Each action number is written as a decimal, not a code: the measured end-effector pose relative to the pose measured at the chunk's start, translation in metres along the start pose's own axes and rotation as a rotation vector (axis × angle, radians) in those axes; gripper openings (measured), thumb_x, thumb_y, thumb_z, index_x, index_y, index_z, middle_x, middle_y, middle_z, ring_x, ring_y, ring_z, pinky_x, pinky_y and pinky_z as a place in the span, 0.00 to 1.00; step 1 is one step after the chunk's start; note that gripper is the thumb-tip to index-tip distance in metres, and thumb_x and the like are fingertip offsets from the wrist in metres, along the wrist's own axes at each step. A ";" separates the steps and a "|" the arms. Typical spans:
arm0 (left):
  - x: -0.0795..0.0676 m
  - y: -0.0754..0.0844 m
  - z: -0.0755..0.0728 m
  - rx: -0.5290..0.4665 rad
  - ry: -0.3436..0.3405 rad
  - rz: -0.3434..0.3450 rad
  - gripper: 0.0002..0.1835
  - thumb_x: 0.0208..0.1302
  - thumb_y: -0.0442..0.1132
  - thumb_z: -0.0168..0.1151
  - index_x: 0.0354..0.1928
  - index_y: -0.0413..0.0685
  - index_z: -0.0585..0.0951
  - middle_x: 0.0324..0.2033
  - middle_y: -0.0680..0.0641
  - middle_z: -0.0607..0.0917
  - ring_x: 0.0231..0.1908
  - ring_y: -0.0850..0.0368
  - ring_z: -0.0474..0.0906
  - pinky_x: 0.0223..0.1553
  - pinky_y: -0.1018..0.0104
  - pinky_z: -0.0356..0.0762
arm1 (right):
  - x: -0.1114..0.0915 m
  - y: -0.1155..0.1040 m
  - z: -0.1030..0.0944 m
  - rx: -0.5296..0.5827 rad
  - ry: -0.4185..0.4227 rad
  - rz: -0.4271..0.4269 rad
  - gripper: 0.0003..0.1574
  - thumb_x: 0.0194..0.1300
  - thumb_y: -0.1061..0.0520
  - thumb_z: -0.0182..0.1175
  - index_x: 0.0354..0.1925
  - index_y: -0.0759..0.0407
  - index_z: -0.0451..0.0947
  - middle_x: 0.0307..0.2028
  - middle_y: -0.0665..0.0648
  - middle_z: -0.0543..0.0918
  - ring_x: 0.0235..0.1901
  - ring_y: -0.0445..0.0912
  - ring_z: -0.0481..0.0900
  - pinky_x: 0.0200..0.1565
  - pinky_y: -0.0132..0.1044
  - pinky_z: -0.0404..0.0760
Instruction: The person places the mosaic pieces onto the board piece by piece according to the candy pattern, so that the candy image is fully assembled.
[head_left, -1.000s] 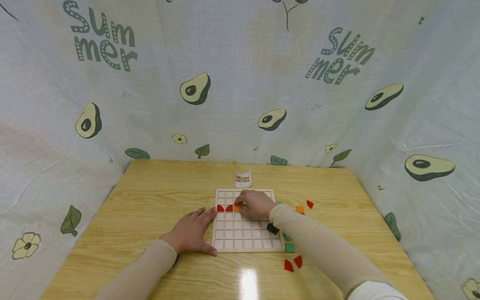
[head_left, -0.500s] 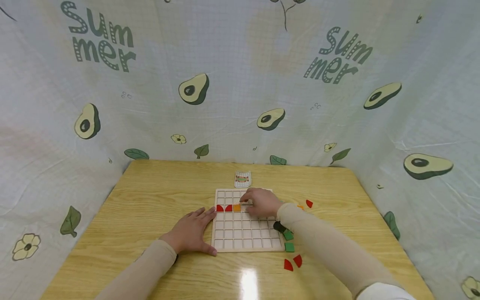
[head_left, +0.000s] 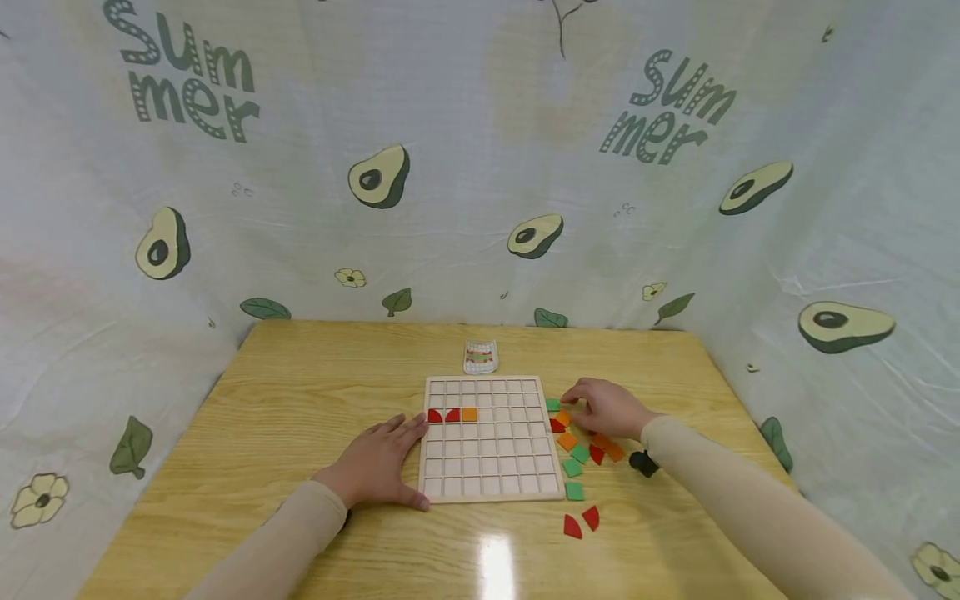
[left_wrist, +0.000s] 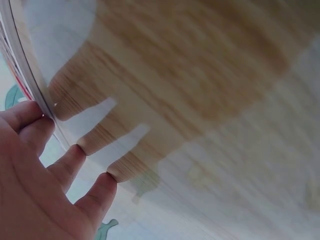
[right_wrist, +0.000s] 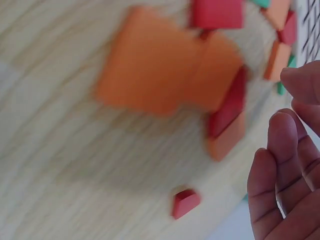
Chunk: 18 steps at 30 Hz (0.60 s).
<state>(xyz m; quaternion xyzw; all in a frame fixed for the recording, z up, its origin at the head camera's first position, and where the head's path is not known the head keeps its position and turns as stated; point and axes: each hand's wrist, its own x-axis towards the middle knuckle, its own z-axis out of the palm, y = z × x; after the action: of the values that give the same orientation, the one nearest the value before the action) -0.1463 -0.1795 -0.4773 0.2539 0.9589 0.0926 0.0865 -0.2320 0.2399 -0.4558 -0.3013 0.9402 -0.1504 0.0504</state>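
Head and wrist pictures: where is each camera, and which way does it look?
Head: on the person's head, facing forward and down at the grid board; left hand, right hand and sleeves show.
Left wrist: on that wrist, facing the tabletop; part of the left hand shows.
Right wrist: on that wrist, facing the loose pieces; part of the right hand shows.
Shared: head and right wrist both show loose pieces.

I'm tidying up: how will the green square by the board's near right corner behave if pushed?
The green square lies flat, so it should slide rather than roll. The table looks shiny, so friction may be low. Small and thin, it is likely light.
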 end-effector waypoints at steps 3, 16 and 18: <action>-0.001 -0.001 0.000 -0.004 0.002 -0.004 0.67 0.39 0.83 0.62 0.76 0.48 0.62 0.76 0.50 0.59 0.73 0.41 0.54 0.66 0.39 0.58 | -0.006 0.006 0.000 -0.006 0.017 -0.004 0.17 0.62 0.57 0.69 0.50 0.56 0.85 0.43 0.51 0.81 0.28 0.39 0.70 0.37 0.38 0.77; -0.001 -0.001 0.001 -0.017 0.003 0.005 0.66 0.39 0.84 0.61 0.76 0.49 0.63 0.76 0.51 0.59 0.73 0.41 0.54 0.66 0.38 0.58 | -0.002 0.002 0.012 -0.043 -0.042 -0.066 0.16 0.61 0.60 0.67 0.49 0.53 0.86 0.43 0.49 0.81 0.27 0.38 0.70 0.34 0.35 0.76; -0.001 -0.001 0.001 -0.013 0.004 0.005 0.66 0.39 0.84 0.61 0.76 0.49 0.63 0.76 0.51 0.59 0.73 0.41 0.54 0.67 0.39 0.58 | -0.003 0.003 0.012 -0.066 -0.041 -0.071 0.15 0.61 0.59 0.67 0.48 0.53 0.86 0.43 0.49 0.81 0.28 0.38 0.70 0.35 0.36 0.76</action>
<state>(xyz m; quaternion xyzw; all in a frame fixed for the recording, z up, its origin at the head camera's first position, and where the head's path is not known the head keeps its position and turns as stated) -0.1462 -0.1809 -0.4789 0.2554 0.9578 0.0996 0.0860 -0.2289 0.2407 -0.4679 -0.3392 0.9321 -0.1149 0.0546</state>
